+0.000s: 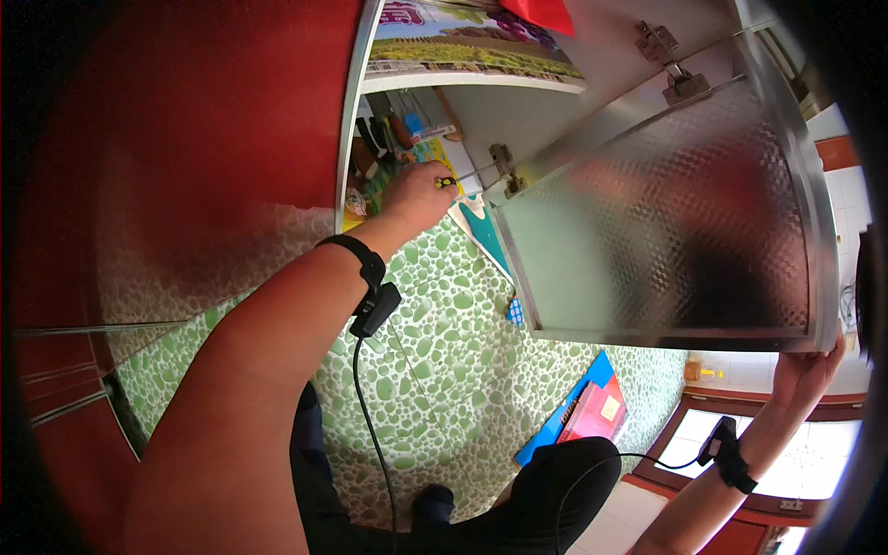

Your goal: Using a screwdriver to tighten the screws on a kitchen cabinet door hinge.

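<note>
My left hand (421,192) is closed on a small screwdriver (447,182) with a yellow-and-black handle, its thin shaft pointing toward the hinges (507,171) inside the open cabinet. My right hand (805,370) grips the lower corner of the metal-framed, textured-glass door (647,259), which hangs open to the right. Behind my left hand, assorted tools and small items (393,129) lie on the cabinet's lower shelf. Both wrists wear black straps with cabled devices.
A red cabinet panel (203,102) stands at left, and a shelf with a printed sheet (472,42) is above. On the green pebble-pattern floor (425,351) are blue and red folders (592,412), a small blue object (515,311) and my legs and foot below.
</note>
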### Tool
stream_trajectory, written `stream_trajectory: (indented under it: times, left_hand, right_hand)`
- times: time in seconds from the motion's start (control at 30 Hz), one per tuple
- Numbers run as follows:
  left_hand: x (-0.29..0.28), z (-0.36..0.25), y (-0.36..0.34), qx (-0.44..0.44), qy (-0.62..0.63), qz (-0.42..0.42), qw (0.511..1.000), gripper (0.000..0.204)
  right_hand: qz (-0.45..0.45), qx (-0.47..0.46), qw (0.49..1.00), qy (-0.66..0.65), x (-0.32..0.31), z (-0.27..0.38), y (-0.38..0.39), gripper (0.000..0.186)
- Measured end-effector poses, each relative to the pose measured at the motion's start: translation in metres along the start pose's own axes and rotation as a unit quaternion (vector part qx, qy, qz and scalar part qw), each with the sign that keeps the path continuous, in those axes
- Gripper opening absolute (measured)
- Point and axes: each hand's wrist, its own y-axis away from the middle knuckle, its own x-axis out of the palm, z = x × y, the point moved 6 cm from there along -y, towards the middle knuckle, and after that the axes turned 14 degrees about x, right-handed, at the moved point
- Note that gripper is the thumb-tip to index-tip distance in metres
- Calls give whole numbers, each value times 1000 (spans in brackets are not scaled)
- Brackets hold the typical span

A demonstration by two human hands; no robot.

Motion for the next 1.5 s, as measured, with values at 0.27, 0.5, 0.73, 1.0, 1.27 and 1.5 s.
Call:
stream_trajectory:
  times: [0.27,0.5,0.73,1.0,1.27,1.5]
  left_hand:
    - [-10,-1,-4,43,-9,-9,999,29]
    - [-13,-4,-16,38,-98,22,994,37]
    - [-14,1,-22,44,-97,25,994,36]
    - [-18,-3,-19,21,-31,-2,999,31]
    - [-13,12,-22,55,46,-5,997,30]
    - [-11,20,-16,52,31,-54,997,29]
  right_hand:
    - [165,64,984,14,-23,9,-20,29]
    - [109,33,993,-13,-21,7,-17,30]
    - [128,28,991,-22,-9,4,-7,29]
    - [62,-15,998,-11,-11,2,-6,38]
    - [119,-1,993,-11,7,-1,3,33]
    - [21,-8,999,-23,20,-7,12,25]
